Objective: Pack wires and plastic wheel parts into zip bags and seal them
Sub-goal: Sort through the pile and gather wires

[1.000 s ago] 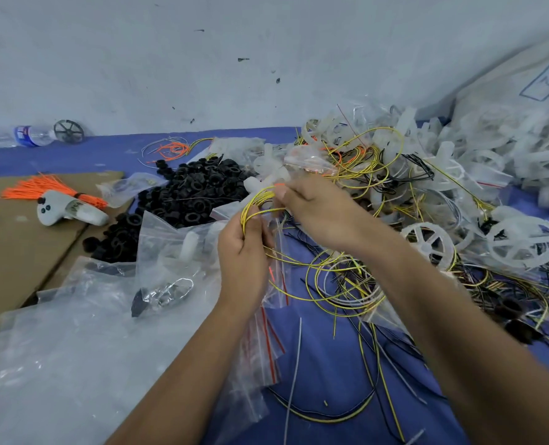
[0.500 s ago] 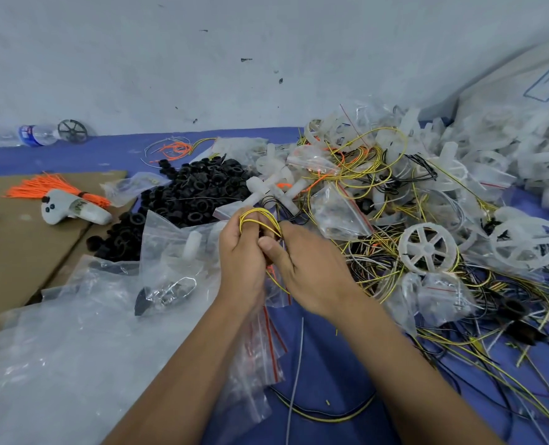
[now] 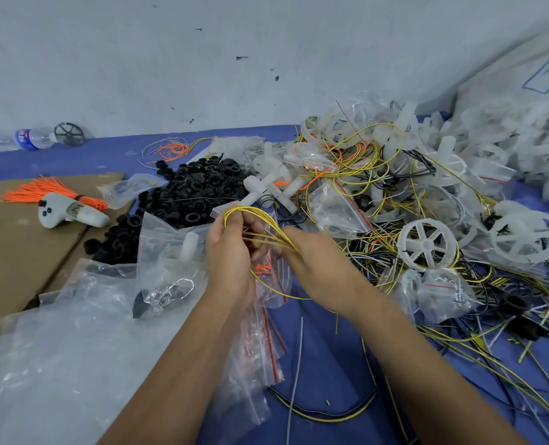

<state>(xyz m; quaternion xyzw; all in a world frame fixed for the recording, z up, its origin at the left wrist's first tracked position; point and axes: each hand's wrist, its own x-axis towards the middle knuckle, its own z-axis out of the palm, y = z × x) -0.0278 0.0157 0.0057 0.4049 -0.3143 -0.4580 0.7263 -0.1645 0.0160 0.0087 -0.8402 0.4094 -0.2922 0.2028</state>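
Note:
My left hand (image 3: 231,261) grips a looped bundle of yellow wires (image 3: 250,216) at the middle of the view, and red-striped zip bags (image 3: 263,342) hang below its wrist. My right hand (image 3: 314,261) pinches the same bundle from the right, its strands running under the fingers. A white plastic wheel (image 3: 427,244) lies to the right on a tangle of yellow and black wires (image 3: 507,348). More white wheel parts (image 3: 523,149) are heaped at the back right. A zip bag (image 3: 167,261) holding a white part stands left of my left hand.
A pile of black rings (image 3: 186,194) lies behind the hands. On the cardboard (image 3: 16,252) at left lie orange ties (image 3: 41,192) and a white controller (image 3: 70,213). Loose clear plastic bags (image 3: 57,348) cover the near left. A water bottle (image 3: 28,139) lies by the wall.
My right hand came back from the pile at the right to my left hand and now pinches the yellow loop. The loop has been gathered tighter between both hands.

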